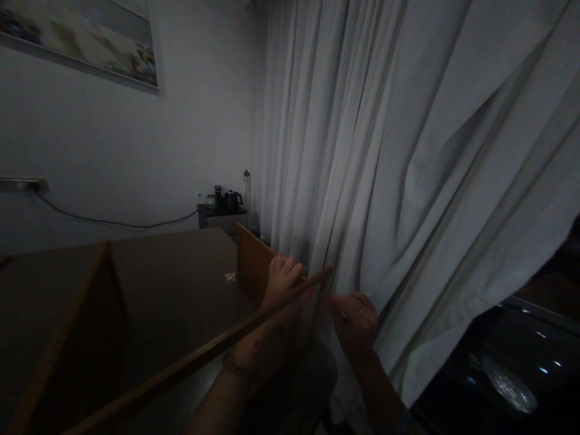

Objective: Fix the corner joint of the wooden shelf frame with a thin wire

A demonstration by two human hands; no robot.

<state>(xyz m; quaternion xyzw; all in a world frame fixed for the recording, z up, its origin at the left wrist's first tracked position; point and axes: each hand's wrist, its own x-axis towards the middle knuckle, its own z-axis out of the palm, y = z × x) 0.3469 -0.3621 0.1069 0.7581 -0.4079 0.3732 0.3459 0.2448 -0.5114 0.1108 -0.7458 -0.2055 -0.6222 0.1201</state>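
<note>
A wooden frame of boards stands on a dark tabletop point(176, 284). My left hand point(281, 275) is closed over the top edge of its far wooden board point(254, 263). A long thin wooden rail point(217, 344) slants from the bottom left up to the middle, passing in front of my left forearm. Close to the rail's far end, my right hand point(356, 314) has its fingers curled together, a ring on one of them. What it pinches, if anything, is too dark to make out. Another wooden board point(75, 344) stands upright at the left.
A long white curtain point(362, 151) hangs right beside my hands. Behind the table, a small cabinet point(225, 222) carries a black kettle point(232, 200). A black cable point(131, 226) runs along the wall below a framed picture point(86, 42). A dark shiny surface point(507, 362) shows at the lower right.
</note>
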